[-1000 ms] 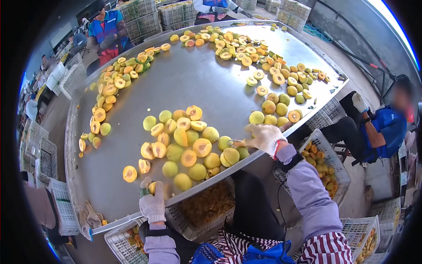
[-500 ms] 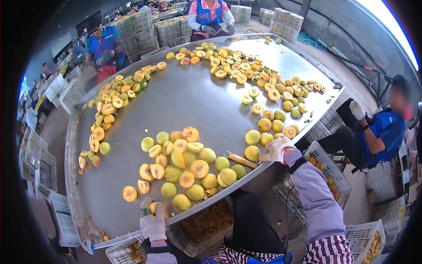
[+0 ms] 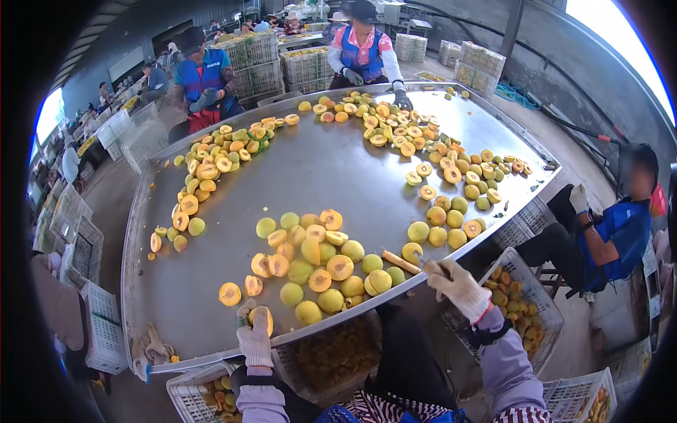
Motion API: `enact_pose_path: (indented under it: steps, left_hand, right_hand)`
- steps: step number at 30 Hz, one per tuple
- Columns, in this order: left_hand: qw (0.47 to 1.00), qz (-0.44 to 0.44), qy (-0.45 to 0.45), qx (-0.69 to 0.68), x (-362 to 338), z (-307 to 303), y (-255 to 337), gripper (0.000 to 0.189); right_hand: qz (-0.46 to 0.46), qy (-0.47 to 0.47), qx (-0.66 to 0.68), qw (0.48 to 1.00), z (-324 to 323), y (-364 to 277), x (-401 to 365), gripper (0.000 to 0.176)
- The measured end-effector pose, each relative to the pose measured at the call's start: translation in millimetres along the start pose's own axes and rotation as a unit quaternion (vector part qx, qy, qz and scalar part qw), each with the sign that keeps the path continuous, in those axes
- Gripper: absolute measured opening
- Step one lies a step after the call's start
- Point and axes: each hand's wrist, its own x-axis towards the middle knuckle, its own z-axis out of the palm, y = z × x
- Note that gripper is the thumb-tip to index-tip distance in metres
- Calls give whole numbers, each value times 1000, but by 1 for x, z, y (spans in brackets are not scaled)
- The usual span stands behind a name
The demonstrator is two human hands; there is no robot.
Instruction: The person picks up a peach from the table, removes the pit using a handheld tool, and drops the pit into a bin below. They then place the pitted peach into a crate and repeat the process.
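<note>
My left hand [image 3: 254, 337], in a pale work glove, is closed around a yellow peach [image 3: 263, 319] at the near edge of the metal table [image 3: 303, 176]. My gloved right hand [image 3: 457, 287] is raised by the right-hand edge, fingers curled together. A thin greyish tip shows at its fingertips; the rest is hidden. Just left of that hand lies a wooden tool handle [image 3: 400, 261] on the table. Between my hands is a pile of whole and halved peaches [image 3: 321, 264], some cut faces showing the stone.
More peaches line the left side [image 3: 208, 169] and far right [image 3: 458, 166]. Crates of fruit [image 3: 518, 303] stand below the edge. Co-workers sit at the left, far side and right [image 3: 620, 229]. A loose glove [image 3: 156, 347] lies at the near left corner.
My right hand has come away from the wooden handle, back and down over the table edge. The view has tilted up. The far co-worker now reaches into the peaches. My left hand keeps its peach.
</note>
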Motion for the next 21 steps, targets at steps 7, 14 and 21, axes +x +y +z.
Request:
enact_pose_path:
  steps: [7,14,21]
  left_hand:
    - [908,-216,-171,-315,-68,-8,150,69]
    - [897,-136,-169,-386,-105,-18,178,69]
    - [897,-104,-160,-399,-125,-28,192,66]
  right_hand:
    - [14,-215,203,955,121,-41,-95,43]
    - [-190,-128,-32,973,171,-71,-134,42]
    - [-276,-87,-91,953,182,-64,-151,49]
